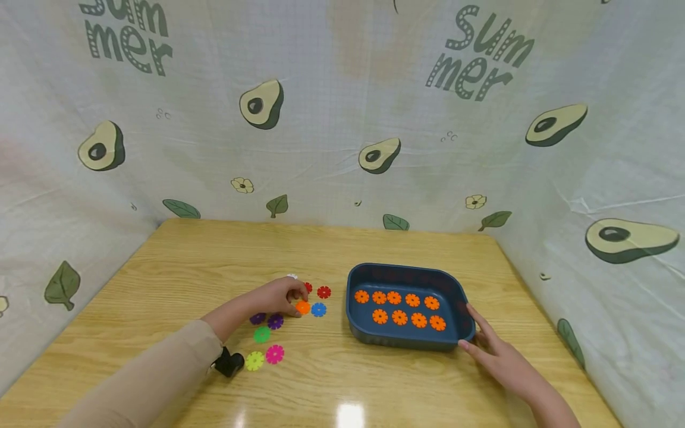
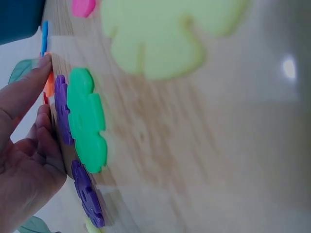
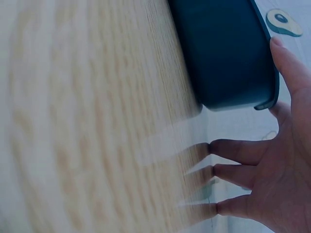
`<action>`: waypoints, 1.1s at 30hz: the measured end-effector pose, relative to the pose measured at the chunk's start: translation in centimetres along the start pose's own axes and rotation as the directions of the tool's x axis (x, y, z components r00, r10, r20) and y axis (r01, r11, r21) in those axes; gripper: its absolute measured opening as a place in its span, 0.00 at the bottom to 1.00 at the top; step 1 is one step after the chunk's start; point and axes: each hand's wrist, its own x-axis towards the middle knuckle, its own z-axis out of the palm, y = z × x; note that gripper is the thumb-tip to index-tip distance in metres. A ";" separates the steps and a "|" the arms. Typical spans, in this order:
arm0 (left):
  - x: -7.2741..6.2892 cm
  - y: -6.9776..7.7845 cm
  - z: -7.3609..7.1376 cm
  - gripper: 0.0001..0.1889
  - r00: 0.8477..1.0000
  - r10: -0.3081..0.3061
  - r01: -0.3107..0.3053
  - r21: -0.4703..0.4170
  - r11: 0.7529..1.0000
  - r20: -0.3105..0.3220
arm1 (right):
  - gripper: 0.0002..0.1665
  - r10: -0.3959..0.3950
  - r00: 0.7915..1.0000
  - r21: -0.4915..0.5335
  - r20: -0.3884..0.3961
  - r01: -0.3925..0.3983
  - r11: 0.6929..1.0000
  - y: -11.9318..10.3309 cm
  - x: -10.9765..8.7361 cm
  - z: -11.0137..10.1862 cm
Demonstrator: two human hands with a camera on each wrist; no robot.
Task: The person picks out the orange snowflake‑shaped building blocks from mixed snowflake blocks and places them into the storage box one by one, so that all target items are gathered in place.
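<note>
My left hand (image 1: 283, 295) is at a loose group of flower-shaped plastic discs, its thumb and fingers pinching an orange disc (image 1: 303, 307) at the table surface. A blue disc (image 1: 319, 309) lies just right of it, with a red disc (image 1: 323, 292) behind. In the left wrist view the thumb tip touches the orange disc (image 2: 49, 86); the far fingertips are partly hidden. My right hand (image 1: 500, 356) touches the near right corner of a dark blue tray (image 1: 374, 340) with thumb and forefinger. In the right wrist view its other fingers (image 3: 238, 151) reach straight down to the table.
Several orange discs (image 1: 399, 317) lie in two rows inside the tray. Purple (image 1: 275, 321), green (image 1: 262, 334), pink (image 1: 275, 354) and yellow-green discs (image 1: 254, 361) lie near the left forearm. A white disc (image 1: 292, 276) is behind the left hand. Printed cloth (image 1: 321, 196) walls the wooden table.
</note>
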 end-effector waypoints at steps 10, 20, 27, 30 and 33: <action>0.0 0.2 0.1 0.15 1.000 -0.011 0.012 0.025 1.000 -0.005 | 0.48 0.010 1.000 0.005 0.005 -0.010 1.000 -0.1 0.1 0.0; 0.1 0.3 0.1 0.16 1.000 -0.011 0.011 -0.003 1.000 -0.004 | 0.48 -0.007 1.000 -0.002 0.008 0.007 1.000 0.0 0.0 -0.2; 0.3 0.2 -0.2 0.15 0.999 -0.037 0.037 -0.018 0.999 -0.022 | 0.47 -0.010 1.000 0.022 0.000 0.010 1.000 -0.2 0.0 -0.1; 0.3 0.2 -0.4 0.14 0.997 -0.069 0.067 -0.045 0.997 -0.030 | 0.47 -0.010 1.000 0.029 0.002 0.010 1.000 -0.2 0.0 0.0; 0.2 0.3 -0.5 0.14 0.994 -0.103 0.100 -0.094 0.991 -0.031 | 0.48 0.007 1.000 0.027 0.006 -0.007 1.000 -0.3 0.0 -0.1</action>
